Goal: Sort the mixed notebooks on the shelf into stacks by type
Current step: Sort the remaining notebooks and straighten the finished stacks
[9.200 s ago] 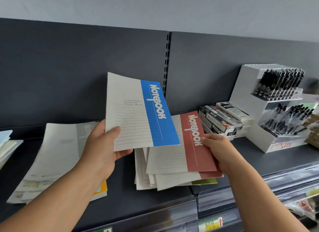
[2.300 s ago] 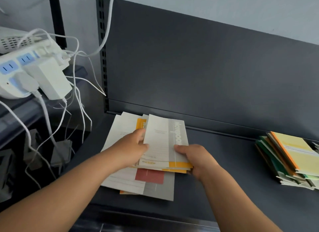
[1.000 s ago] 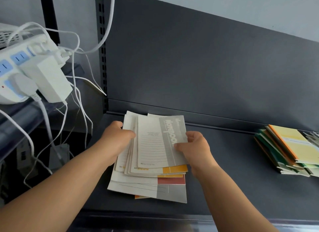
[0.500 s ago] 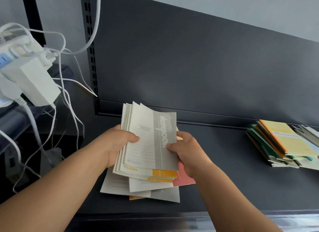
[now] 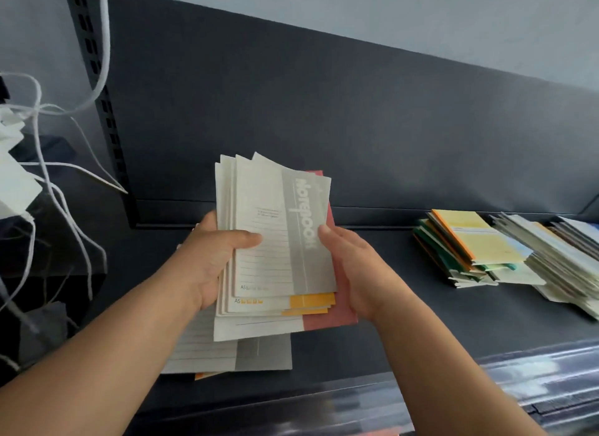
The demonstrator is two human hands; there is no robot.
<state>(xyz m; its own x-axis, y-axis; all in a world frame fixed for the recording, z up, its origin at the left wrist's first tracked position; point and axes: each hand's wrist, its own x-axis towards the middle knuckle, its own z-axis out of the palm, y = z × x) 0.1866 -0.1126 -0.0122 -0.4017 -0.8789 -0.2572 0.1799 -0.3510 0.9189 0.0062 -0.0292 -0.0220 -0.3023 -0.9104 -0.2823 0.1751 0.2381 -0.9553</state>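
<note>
A bundle of thin notebooks (image 5: 278, 241) is held tilted above the dark shelf (image 5: 405, 312), a grey-striped "Notebook" cover on top, orange-striped ones and a red-striped one (image 5: 327, 319) beneath. My left hand (image 5: 214, 257) grips the bundle's left edge, thumb across the top cover. My right hand (image 5: 353, 267) holds the right edge, thumb on the grey stripe. Under the bundle a grey-striped notebook (image 5: 240, 354) and an orange-edged one lie flat on the shelf.
To the right sit a stack of green, orange and yellow notebooks (image 5: 466, 244) and a fanned grey-white pile (image 5: 564, 257). White cables (image 5: 58, 163) and a white adapter hang at the left beside a slotted upright. A clear price rail (image 5: 518, 387) lines the shelf's front edge.
Both hands have lifted the bundle higher off the shelf and tipped it more upright. The camera view has swung to the right, showing more of the right-hand piles.
</note>
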